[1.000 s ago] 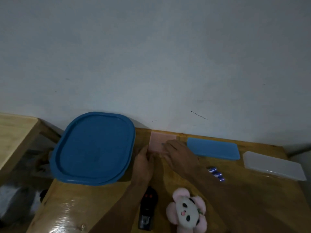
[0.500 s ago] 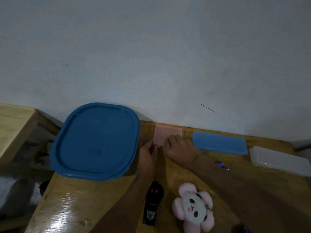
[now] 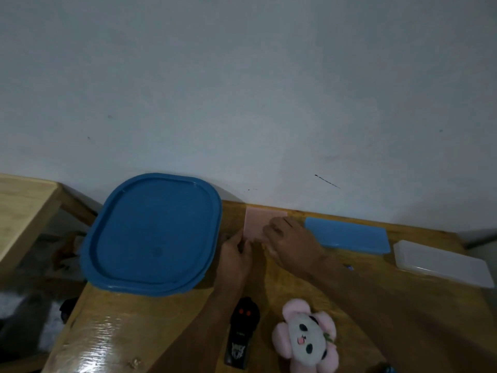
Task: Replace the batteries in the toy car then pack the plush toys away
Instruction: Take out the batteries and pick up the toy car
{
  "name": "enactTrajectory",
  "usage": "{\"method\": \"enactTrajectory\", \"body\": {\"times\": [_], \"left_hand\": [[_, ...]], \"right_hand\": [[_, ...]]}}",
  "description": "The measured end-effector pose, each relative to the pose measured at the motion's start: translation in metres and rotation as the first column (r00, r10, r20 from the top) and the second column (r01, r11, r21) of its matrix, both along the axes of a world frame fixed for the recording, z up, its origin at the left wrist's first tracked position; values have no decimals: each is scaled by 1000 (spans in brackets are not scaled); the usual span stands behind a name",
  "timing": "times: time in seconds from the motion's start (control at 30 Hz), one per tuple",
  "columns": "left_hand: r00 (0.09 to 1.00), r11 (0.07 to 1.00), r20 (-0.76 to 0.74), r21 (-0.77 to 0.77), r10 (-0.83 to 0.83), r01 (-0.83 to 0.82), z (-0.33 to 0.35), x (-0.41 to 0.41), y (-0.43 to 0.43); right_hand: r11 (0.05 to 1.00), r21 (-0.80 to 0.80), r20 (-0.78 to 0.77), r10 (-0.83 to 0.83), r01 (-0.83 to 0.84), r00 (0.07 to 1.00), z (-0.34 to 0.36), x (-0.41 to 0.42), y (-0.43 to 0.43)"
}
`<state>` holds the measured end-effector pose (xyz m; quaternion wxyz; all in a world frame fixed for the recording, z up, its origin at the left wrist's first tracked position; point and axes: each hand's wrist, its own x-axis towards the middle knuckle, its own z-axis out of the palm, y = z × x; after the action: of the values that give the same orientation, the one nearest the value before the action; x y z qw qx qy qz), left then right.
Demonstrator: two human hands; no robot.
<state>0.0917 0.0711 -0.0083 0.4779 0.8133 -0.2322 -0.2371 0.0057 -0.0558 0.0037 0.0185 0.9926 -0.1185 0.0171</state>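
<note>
A small pink box (image 3: 256, 223) lies against the wall at the back of the wooden table (image 3: 115, 337). My left hand (image 3: 236, 258) pinches its near left edge. My right hand (image 3: 291, 242) lies over its right side with fingers curled on it. A black toy car (image 3: 242, 336) with red marks sits near the front, under my left forearm. Beside it on the right lies a pink plush toy (image 3: 306, 339) with a white panda face. A bit of a battery (image 3: 349, 267) peeks out past my right forearm.
A large blue lid (image 3: 153, 235) overhangs the table's left edge. A flat blue box (image 3: 348, 235) and a clear white box (image 3: 441, 262) lie to the right along the back. A second wooden table (image 3: 18, 211) stands at the left.
The view has tilted a little. My left hand has slid forward to the pink box's edge, and my right hand has curled onto the box. The batteries are now mostly hidden by my forearm.
</note>
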Motion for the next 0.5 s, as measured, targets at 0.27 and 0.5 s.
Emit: {"method": "enactTrajectory", "body": {"times": [0.27, 0.5], "left_hand": [[1000, 999, -5, -40, 14, -14, 6, -1, 0], [996, 996, -33, 28, 87, -86, 4, -4, 1]], "right_hand": [[999, 30, 35, 43, -44, 998, 7, -2, -6], [987, 158, 140, 3, -26, 990, 17, 0, -12]]}}
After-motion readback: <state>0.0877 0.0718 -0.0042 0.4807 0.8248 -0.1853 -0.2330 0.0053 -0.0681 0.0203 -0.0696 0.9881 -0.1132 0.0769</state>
